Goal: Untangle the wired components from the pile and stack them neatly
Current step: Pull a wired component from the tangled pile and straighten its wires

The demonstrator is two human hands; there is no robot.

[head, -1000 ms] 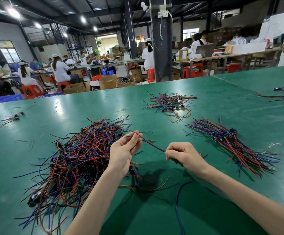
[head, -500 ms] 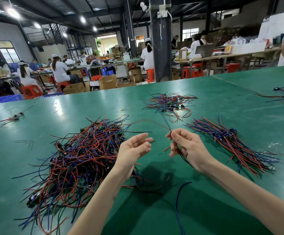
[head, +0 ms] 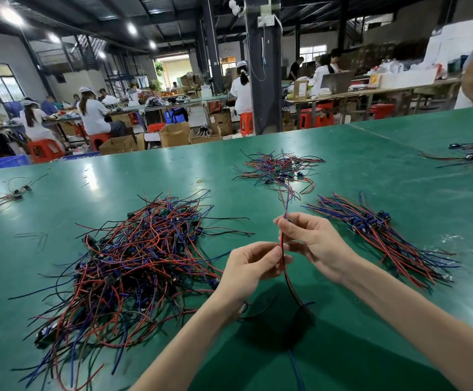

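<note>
Two grips, left hand (head: 251,265) and right hand (head: 311,244), pinch one wired component (head: 291,286); straighten it, then align it on the three-o'clock stack (head: 382,235).

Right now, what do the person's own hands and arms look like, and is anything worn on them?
The left hand and right hand are bare: no gloves, and no rings that I can see. The left forearm and right forearm are uncovered to the frame's edge, with no sleeve, watch or bracelet in view. The nails look short and unpainted.
</note>
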